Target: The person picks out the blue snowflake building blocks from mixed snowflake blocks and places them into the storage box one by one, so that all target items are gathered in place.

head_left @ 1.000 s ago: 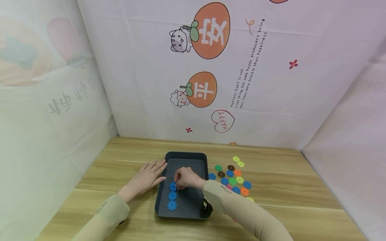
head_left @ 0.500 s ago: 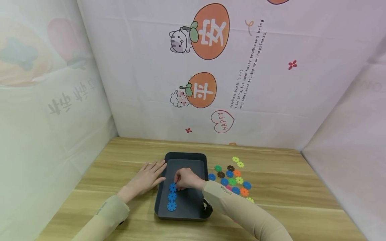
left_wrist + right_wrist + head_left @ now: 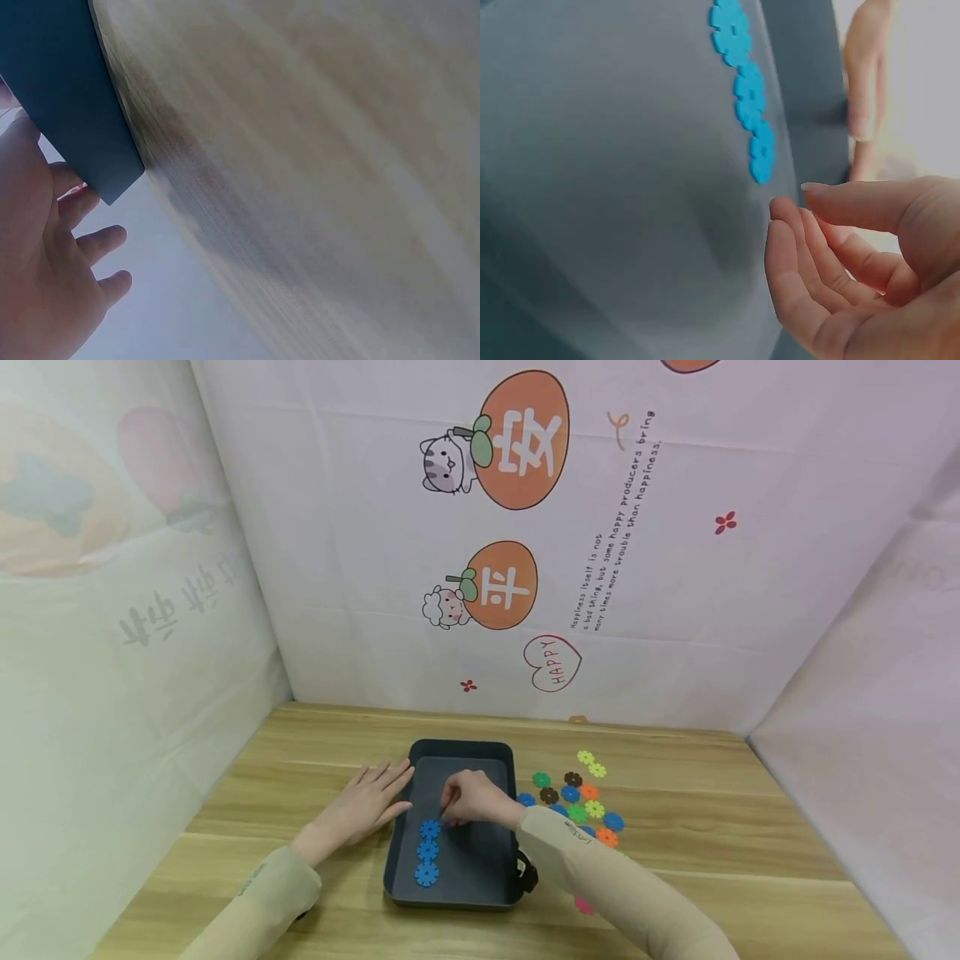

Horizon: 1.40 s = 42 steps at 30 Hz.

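Note:
Three blue notched plastic discs lie in a column near the left wall of the dark grey tray (image 3: pixel 480 872): a far one (image 3: pixel 430 829), a middle one (image 3: pixel 428 850) and a near one (image 3: pixel 427 873). Just right of the far disc is my right hand (image 3: pixel 480 797), over the tray floor. In the right wrist view, a small gap separates its loosely bent fingers from the end blue disc (image 3: pixel 757 161), and nothing sits between thumb and fingertips. My left hand (image 3: pixel 363 802) touches the tray's left rim with fingers extended; the left wrist view shows it beside the tray's outer wall (image 3: pixel 67 90).
Right of the tray, several loose discs are scattered on the wooden table (image 3: pixel 690 827), including yellow (image 3: pixel 597 770), brown (image 3: pixel 550 796), green (image 3: pixel 577 812) and orange (image 3: pixel 607 837). My right forearm partly covers them. A pink disc (image 3: pixel 585 905) lies nearer. Patterned cloth walls enclose the table.
My right hand has let go of the far blue disc and moved slightly up and right, away from it. The left hand and the tray have stayed in place.

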Available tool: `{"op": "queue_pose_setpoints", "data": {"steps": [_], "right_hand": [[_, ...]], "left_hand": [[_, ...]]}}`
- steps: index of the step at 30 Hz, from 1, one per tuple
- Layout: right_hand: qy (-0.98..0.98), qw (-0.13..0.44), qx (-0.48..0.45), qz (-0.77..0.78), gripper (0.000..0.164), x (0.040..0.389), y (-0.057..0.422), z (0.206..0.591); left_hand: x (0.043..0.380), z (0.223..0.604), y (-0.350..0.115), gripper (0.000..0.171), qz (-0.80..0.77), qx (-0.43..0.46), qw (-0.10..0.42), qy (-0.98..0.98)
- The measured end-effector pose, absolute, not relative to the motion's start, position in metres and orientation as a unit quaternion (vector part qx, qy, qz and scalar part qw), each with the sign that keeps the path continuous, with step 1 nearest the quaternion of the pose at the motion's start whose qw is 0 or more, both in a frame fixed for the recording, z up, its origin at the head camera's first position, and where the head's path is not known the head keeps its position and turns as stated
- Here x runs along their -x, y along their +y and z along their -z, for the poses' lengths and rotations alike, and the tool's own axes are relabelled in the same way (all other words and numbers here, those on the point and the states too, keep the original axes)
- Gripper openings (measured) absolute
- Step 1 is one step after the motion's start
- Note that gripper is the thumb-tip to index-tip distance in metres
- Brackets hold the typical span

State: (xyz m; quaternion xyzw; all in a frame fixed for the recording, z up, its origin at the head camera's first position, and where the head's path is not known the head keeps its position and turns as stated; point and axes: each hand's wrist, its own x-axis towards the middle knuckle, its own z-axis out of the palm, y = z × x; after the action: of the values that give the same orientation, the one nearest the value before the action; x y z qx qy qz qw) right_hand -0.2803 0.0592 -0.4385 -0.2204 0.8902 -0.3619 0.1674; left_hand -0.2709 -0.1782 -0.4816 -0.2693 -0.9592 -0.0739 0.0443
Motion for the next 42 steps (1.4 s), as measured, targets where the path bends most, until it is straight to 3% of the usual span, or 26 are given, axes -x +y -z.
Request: {"op": "queue_pose_setpoints", "data": {"steps": [16, 21, 42], "right_hand": [[0.897, 0.116, 0.210, 0.371, 0.013, 0.282, 0.140, 0.399], [0.908, 0.087, 0.182, 0.368, 0.014, 0.280, 0.175, 0.400], [0.938, 0.071, 0.108, 0.321, 0.016, 0.265, 0.282, 0.434]], "left_hand": [[0.270, 0.481, -0.181, 0.062, 0.074, 0.267, 0.039, -0.960], [0.271, 0.482, -0.180, 0.063, 0.075, 0.272, 0.043, -0.959], [0.271, 0.482, -0.180, 0.063, 0.070, 0.273, 0.041, -0.959]]}}
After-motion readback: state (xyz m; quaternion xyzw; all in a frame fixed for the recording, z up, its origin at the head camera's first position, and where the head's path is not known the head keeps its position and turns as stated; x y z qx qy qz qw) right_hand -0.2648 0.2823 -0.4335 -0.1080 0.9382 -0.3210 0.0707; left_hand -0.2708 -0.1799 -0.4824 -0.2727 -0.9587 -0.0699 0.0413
